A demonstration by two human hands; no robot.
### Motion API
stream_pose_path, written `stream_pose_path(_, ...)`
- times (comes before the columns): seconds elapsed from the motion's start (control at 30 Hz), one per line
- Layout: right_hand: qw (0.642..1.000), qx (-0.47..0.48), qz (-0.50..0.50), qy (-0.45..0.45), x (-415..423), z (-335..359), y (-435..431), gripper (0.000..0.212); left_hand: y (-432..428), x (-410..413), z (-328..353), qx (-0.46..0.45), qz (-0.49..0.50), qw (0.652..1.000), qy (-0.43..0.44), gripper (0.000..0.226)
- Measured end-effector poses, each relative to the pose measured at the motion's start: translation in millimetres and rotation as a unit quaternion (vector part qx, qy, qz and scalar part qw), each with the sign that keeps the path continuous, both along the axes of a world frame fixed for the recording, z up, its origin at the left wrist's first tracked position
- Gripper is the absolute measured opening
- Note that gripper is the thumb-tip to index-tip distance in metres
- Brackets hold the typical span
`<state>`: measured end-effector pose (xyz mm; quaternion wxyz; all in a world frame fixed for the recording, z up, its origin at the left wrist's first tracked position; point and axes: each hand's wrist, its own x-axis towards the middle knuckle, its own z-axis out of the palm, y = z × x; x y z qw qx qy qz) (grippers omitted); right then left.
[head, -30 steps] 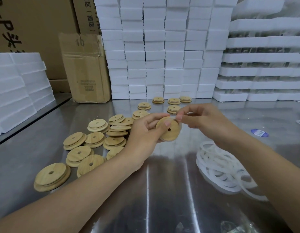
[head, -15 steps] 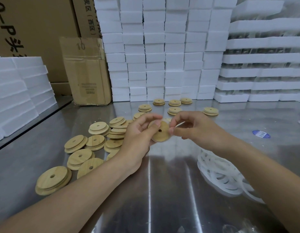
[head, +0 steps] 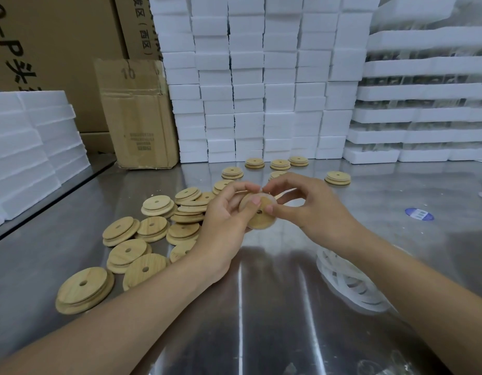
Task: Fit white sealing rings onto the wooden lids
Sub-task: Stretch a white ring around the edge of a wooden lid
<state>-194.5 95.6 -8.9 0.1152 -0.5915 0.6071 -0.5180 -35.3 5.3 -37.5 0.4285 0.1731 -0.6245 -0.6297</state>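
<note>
Both hands work one wooden lid (head: 260,219) above the bench (head: 261,307) at mid-scene.
The left hand (head: 226,220) grips the lid, thumb on its face; the right hand (head: 310,204) pinches a white sealing ring (head: 273,198) against the lid's far rim. Loose lids (head: 153,228) lie left, and a heap of spare rings (head: 348,282) lies near right.

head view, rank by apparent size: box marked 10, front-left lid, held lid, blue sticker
1. box marked 10
2. front-left lid
3. held lid: looks smaller, but the front-left one seems nearer the camera, so their true sizes may match
4. blue sticker
</note>
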Motion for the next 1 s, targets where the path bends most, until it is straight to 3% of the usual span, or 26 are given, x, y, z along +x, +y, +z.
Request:
stream_pose_path(0.2,0.998,0.03,-0.047,-0.012,-5,1,0,0.014,1,-2,0,-0.005,0.035,0.999,0.016,0.017)
stream_pose_path(0.43,0.991,0.117,0.0,-0.066,-5,0,3,0.027,-1,-3,-1,-0.003,0.051,0.999,0.02,0.019)
stream_pose_path(0.77,0.982,0.087,-0.017,-0.167,-5,9,6,0.015,7,-4,2,0.01,0.019,1.0,-0.019,0.025)
stream_pose_path(1.0,0.984,0.147,0.025,-0.095,-16,11,9,0.016,13,-5,1,-0.025,0.021,0.999,-0.031,0.025)
